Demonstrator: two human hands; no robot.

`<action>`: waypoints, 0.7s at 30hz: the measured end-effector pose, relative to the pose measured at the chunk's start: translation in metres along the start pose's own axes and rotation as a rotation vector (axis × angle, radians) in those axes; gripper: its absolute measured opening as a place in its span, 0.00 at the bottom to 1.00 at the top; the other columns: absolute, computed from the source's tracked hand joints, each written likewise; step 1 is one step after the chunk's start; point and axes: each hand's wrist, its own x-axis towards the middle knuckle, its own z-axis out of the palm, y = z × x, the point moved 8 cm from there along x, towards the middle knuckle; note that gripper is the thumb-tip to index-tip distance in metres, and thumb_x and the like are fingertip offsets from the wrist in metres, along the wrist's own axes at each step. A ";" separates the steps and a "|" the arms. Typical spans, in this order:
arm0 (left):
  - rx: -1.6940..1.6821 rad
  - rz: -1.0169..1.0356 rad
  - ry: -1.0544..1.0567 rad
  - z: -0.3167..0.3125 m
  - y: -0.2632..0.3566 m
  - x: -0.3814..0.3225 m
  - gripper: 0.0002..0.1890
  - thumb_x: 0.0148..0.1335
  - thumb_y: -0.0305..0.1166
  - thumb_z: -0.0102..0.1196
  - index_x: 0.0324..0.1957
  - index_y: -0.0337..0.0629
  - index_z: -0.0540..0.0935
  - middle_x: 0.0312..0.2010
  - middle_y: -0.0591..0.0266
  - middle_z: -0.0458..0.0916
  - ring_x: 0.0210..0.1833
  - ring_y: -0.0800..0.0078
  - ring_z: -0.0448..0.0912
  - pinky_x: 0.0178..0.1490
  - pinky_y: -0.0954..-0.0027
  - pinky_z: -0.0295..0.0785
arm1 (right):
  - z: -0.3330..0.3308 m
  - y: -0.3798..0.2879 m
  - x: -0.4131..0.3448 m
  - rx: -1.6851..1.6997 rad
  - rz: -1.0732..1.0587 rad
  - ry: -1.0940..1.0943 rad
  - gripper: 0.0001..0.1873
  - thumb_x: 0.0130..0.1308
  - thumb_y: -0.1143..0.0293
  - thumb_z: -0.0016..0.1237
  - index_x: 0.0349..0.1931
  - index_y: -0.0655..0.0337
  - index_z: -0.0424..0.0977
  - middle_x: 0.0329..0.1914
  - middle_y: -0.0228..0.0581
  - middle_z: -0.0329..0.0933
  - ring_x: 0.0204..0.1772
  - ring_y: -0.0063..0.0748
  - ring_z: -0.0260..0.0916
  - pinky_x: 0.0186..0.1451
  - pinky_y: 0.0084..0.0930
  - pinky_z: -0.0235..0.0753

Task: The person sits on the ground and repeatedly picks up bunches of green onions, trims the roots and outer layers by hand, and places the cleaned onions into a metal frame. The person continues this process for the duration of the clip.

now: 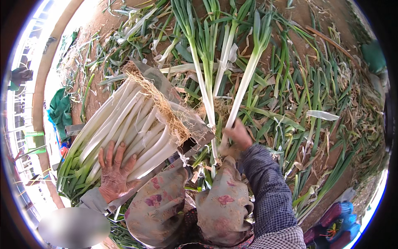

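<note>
My left hand (116,176) rests with spread fingers on a pile of trimmed leeks or large green onions (124,121). Their white shafts lie side by side on a low metal stand (200,124), with the stringy roots at its far edge. My right hand (238,135), partly blurred, is around the lower shaft of one long green onion (245,84) just beyond my right knee. That stalk points away from me, its green leaves at the top. Several more stalks (203,84) lie or lean just left of it, their root ends near my knees.
Loose leaves and peeled skins (289,124) cover much of the brown ground. A green cloth (59,109) lies at the left, near a pale rail (46,71). Blue and dark red items (337,224) sit at the lower right. A blurred oval covers the lower left corner.
</note>
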 end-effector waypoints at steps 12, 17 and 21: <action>0.003 0.021 -0.027 -0.009 0.004 0.005 0.47 0.47 0.60 0.61 0.69 0.54 0.64 0.73 0.46 0.48 0.76 0.40 0.42 0.72 0.33 0.33 | 0.011 0.020 -0.038 0.229 0.151 -0.017 0.17 0.56 0.73 0.52 0.45 0.63 0.65 0.35 0.42 0.73 0.34 0.33 0.73 0.34 0.30 0.76; 0.020 0.033 -0.034 -0.014 0.000 0.004 0.49 0.46 0.61 0.62 0.70 0.55 0.64 0.74 0.47 0.48 0.76 0.42 0.41 0.73 0.35 0.31 | -0.039 0.008 -0.031 -0.176 0.017 0.172 0.22 0.51 0.76 0.56 0.45 0.74 0.62 0.36 0.48 0.74 0.34 0.40 0.77 0.33 0.36 0.79; 0.031 0.026 -0.046 -0.017 0.004 -0.002 0.50 0.46 0.62 0.62 0.70 0.56 0.62 0.74 0.48 0.48 0.76 0.42 0.41 0.73 0.35 0.31 | 0.022 0.089 0.009 -0.136 -0.075 -0.018 0.26 0.50 0.73 0.58 0.47 0.78 0.64 0.38 0.56 0.76 0.38 0.45 0.78 0.40 0.38 0.79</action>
